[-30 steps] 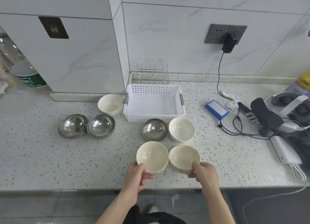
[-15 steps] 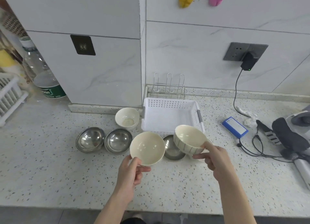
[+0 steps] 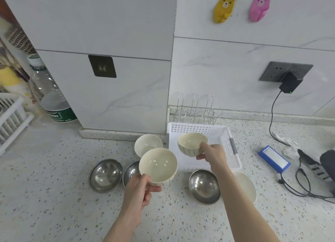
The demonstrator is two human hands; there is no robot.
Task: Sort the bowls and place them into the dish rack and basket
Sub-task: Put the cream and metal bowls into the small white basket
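My left hand (image 3: 138,191) grips a cream ceramic bowl (image 3: 158,164) by its near rim, lifted above the counter. My right hand (image 3: 213,155) pinches a second cream bowl with striped sides (image 3: 192,144) and holds it over the white plastic basket (image 3: 230,162). A wire dish rack (image 3: 195,109) stands behind the basket against the wall. On the counter sit a cream bowl (image 3: 147,144) left of the basket, another cream bowl (image 3: 246,185) partly behind my right forearm, and three steel bowls (image 3: 105,175), (image 3: 130,172), (image 3: 204,186).
A blue box (image 3: 273,158), black cables (image 3: 299,185) and dark gear lie at the right. A charger (image 3: 290,84) is plugged into the wall socket. A large water bottle (image 3: 50,96) and a white rack (image 3: 10,118) stand at the left.
Both hands took a cream bowl off the counter and lifted them. The right bowl has moved further back, now over the basket. The camera has tilted upward.
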